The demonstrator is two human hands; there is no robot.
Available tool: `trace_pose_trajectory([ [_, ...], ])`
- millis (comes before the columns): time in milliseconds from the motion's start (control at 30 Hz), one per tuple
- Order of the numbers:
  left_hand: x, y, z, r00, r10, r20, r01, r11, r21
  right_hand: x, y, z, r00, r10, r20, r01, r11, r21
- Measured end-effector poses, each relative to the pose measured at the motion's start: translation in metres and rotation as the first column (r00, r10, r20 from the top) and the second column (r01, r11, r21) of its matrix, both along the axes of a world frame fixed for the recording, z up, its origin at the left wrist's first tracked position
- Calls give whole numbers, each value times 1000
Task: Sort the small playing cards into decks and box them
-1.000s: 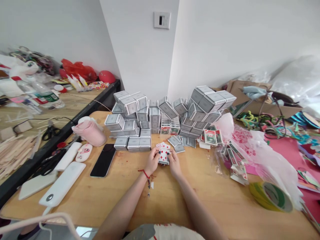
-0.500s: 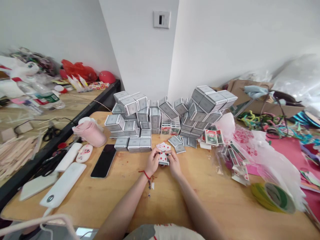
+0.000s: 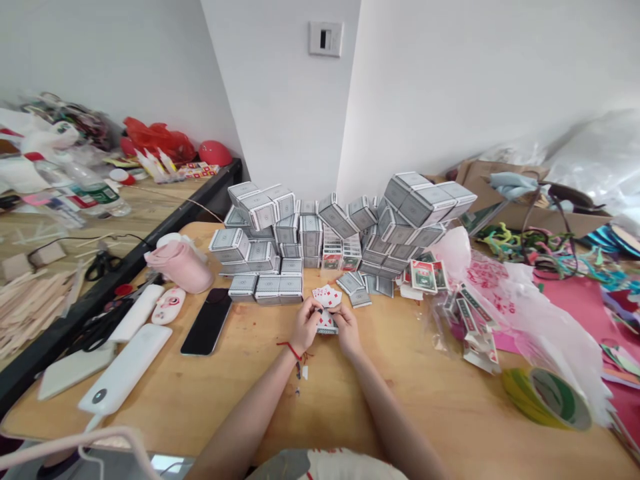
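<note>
Between my hands, near the middle of the wooden table (image 3: 240, 407), is a small stack of playing cards (image 3: 326, 321), red diamonds facing up. My left hand (image 3: 306, 325), with a red string bracelet (image 3: 293, 349) at its wrist, grips the stack's left side. Fingers of my right hand (image 3: 347, 328) pinch its right side. Loose face-up cards (image 3: 327, 295) lie fanned just beyond my fingertips. Past them, a few grey-backed cards (image 3: 355, 288) rest on the wood. Grey stacks of cards (image 3: 265, 255) are piled into a wall behind.
At left lie a black phone (image 3: 206, 322), a white power bank (image 3: 126, 369), a computer mouse (image 3: 169, 306) and a pink rolled item (image 3: 181, 265). To the right are card boxes (image 3: 423, 275), plastic bags (image 3: 530, 320) and a yellow-green tape roll (image 3: 547, 397).
My fingers have shifted slightly on the stack of cards, and the visible card faces between them look a little different. Other things on the table keep their places.
</note>
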State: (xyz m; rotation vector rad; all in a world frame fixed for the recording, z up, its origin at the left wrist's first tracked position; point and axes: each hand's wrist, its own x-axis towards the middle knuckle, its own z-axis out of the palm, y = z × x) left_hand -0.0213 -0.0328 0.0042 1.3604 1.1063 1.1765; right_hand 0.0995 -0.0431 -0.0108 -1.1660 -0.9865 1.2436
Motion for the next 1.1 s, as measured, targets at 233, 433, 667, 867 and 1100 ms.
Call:
trace_pose_trajectory([
  [233,2,0,-2,998,17,-68,-18,1000,-9,0,-3,1,998,-20,-67,22,999,26],
  [433,2,0,-3,997,-3,-72,5,1000,30,-3,-4,1,995,-81,-50,82,997,4],
  [667,2,1,-7,1000,23,-19,-22,999,36,0,-2,1,995,29,-92,-32,999,-23],
  [867,4,2,-5,999,50,-10,-50,999,-5,3,-4,3,999,34,-19,-33,998,50],
  [1100,7,2,-3,972,53,-230,-47,998,32,3,-5,1,999,-25,29,23,997,72],
])
